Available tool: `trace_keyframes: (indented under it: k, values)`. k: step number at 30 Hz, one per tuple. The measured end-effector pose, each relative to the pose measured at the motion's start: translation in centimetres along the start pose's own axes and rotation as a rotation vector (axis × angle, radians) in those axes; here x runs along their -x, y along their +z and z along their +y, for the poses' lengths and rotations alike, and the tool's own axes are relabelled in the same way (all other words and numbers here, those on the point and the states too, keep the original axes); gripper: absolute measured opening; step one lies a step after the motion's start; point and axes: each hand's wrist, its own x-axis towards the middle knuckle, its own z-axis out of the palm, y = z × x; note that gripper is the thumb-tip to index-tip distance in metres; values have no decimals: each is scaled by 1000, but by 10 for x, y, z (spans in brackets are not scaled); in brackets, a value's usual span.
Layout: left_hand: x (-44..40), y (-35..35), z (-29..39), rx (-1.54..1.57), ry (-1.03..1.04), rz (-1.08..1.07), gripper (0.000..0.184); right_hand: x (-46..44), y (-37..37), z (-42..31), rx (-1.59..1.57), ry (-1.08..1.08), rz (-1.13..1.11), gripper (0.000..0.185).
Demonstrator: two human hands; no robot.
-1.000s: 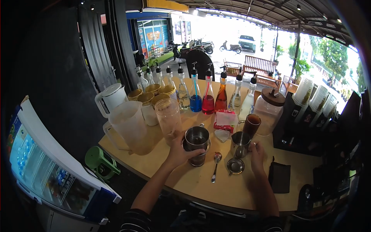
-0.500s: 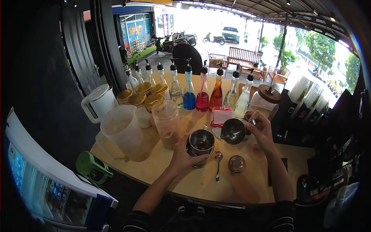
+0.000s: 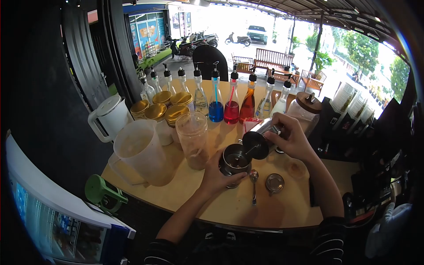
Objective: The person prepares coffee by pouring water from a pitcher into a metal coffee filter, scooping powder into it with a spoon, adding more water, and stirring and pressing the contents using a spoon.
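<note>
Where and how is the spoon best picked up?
Probably by the handle of the spoon, pinched from above on the near side: its bowl points away, while the slim handle runs toward the near edge of the table.

Green stool point(image 3: 104, 193), wooden bench point(image 3: 273, 59), parked motorbikes point(image 3: 194, 43), white van point(image 3: 256, 34)

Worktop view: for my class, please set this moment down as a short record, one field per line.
Surface: pale wooden tabletop
Left hand: around an open, round steel cup
Right hand: holding a steel pitcher
Pitcher pose: tilted, mouth toward the cup
Liquid flow: cannot tell
Right of cup: silver metal spoon, then small round metal lid-like piece
Behind: clear glass pump bottles holding blue, red and amber liquid
</note>
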Motion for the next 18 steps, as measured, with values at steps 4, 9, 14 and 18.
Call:
trace_keyframes:
  k: [4, 9, 14, 18]
  values:
    - [-4, -1, 2, 28, -1, -6, 81, -9, 5, -7, 43, -20, -12, 22]
    - [-9, -1, -1, 26, 1, -11, 80, -19, 9, -15, 172, -86, -79, 19]
    - [-10, 0, -2, 47, -7, 4, 81, -24, 13, -20, 134, -34, -112, 18]
    - [-10, 0, 0, 54, -18, -3, 80, -27, 15, -23, 178, -67, -126, 20]
